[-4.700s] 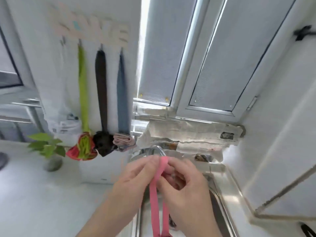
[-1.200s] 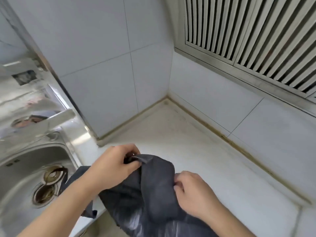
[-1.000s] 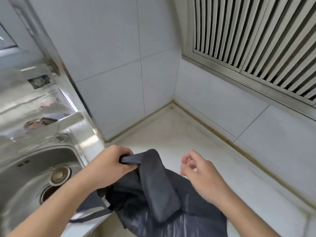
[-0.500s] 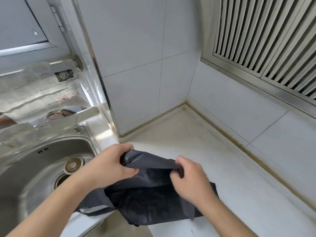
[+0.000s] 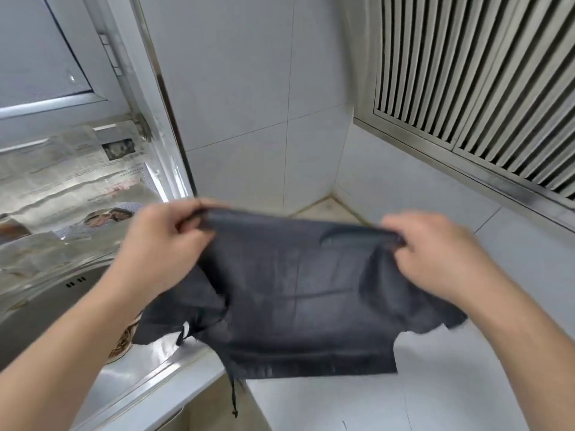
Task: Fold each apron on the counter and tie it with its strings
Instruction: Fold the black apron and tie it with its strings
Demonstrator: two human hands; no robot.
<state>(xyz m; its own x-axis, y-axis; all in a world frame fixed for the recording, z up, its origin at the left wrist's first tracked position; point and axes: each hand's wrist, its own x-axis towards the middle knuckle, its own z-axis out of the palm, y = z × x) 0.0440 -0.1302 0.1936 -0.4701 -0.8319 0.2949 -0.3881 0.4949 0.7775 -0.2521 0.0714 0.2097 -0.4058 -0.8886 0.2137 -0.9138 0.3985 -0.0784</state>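
Between left hand (image 5: 161, 244), right hand (image 5: 435, 253), apron (image 5: 295, 293) stretched

The apron (image 5: 298, 293) is thin dark cloth, matt and a bit wrinkly. The sink (image 5: 46, 306) is shiny grey metal. The desk (image 5: 435, 384) is white, smooth and a little glossy. The wall tiles (image 5: 236, 88) are smooth. Crinkly paper (image 5: 62, 175) lies behind the sink.
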